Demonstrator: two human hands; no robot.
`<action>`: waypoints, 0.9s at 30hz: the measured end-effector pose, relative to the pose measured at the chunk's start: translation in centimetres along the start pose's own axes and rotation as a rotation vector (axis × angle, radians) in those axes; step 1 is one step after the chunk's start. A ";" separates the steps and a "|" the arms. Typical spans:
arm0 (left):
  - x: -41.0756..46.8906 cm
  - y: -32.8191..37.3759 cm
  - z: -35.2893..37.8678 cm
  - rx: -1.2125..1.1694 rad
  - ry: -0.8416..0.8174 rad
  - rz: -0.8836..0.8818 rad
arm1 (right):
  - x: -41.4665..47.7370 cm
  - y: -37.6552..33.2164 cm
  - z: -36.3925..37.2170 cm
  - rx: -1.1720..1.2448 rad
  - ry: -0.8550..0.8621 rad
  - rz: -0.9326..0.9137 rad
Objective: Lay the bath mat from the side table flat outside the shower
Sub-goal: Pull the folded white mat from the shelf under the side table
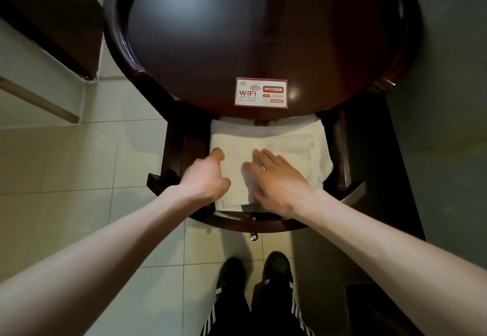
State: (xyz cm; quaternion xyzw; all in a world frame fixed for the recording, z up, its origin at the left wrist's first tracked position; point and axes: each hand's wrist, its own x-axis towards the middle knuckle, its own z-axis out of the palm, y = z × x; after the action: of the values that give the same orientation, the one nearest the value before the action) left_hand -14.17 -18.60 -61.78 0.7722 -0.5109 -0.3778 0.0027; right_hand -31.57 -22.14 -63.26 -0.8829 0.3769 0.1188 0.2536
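A folded white bath mat (284, 140) lies on the lower shelf of a dark round wooden side table (184, 46). My left hand (205, 177) is at the mat's near left edge, thumb on top and fingers curled under, gripping it. My right hand (276, 177) rests on top of the mat with its fingers straight and spread. The far part of the mat is hidden under the table top.
A WIFI card (261, 93) lies on the table top near its front edge. The lower shelf rim (237, 221) curves in front of the mat. Pale floor tiles (79, 156) spread to the left; my black shoes (253, 270) stand below the table.
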 end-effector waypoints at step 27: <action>5.2 -2.3 -0.5 1.109 0.062 0.779 | 0.5 -2.1 0.0 0.172 0.166 0.121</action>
State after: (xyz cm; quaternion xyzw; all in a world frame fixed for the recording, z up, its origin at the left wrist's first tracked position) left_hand -11.05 -21.75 -65.37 0.4295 -0.8697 -0.0091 -0.2433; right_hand -29.74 -21.19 -62.69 -0.8404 0.4579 0.0275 0.2887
